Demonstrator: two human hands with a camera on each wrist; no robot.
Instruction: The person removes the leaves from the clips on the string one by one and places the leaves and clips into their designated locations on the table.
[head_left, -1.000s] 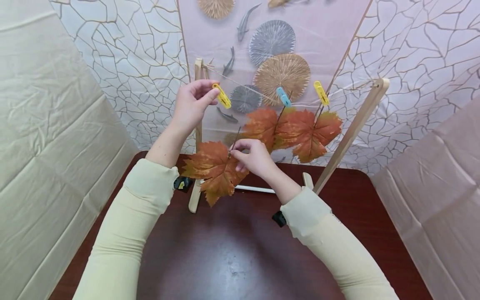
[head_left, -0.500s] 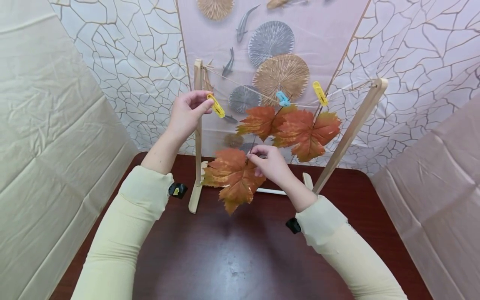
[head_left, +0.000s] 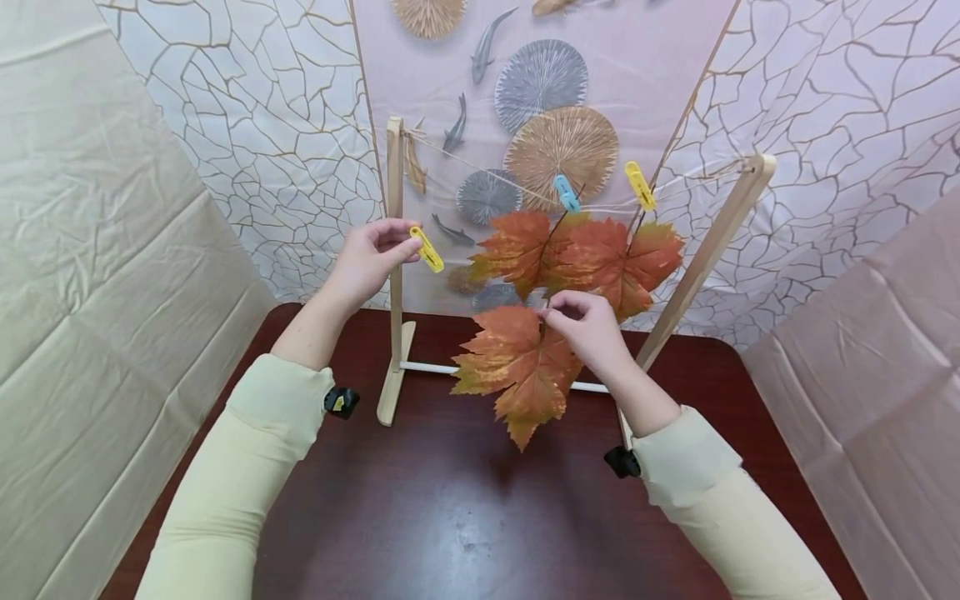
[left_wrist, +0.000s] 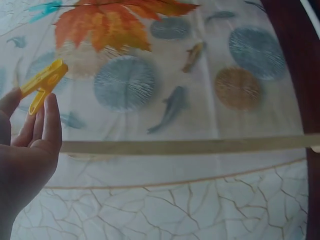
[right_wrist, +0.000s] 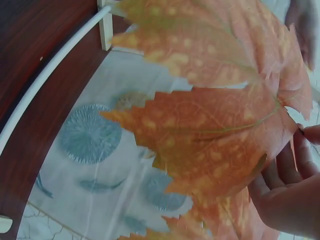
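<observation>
My left hand (head_left: 372, 258) pinches a yellow clothespin (head_left: 427, 249) between thumb and fingers, beside the rack's left post. In the left wrist view the yellow clothespin (left_wrist: 46, 84) shows side-on between thumb and fingertips. With my right hand (head_left: 592, 330) I pinch the stem of an orange artificial maple leaf (head_left: 517, 367), which hangs in front of the rack. That leaf (right_wrist: 215, 135) fills much of the right wrist view. Two more maple leaves, one on the left (head_left: 517, 248) and one on the right (head_left: 618, 258), hang from the string by a blue clothespin (head_left: 566, 193) and another yellow clothespin (head_left: 640, 186).
A wooden rack with a left post (head_left: 395, 250) and a right post (head_left: 705, 258) carries the sagging string (head_left: 480, 171). A white bar (head_left: 427, 367) joins its feet low down. It stands on a dark red table (head_left: 420, 500), with patterned cloth behind.
My left hand has lowered, bringing the yellow clothespin down and away from the string. My right hand has carried the maple leaf to the right and slightly down, below the hanging leaves.
</observation>
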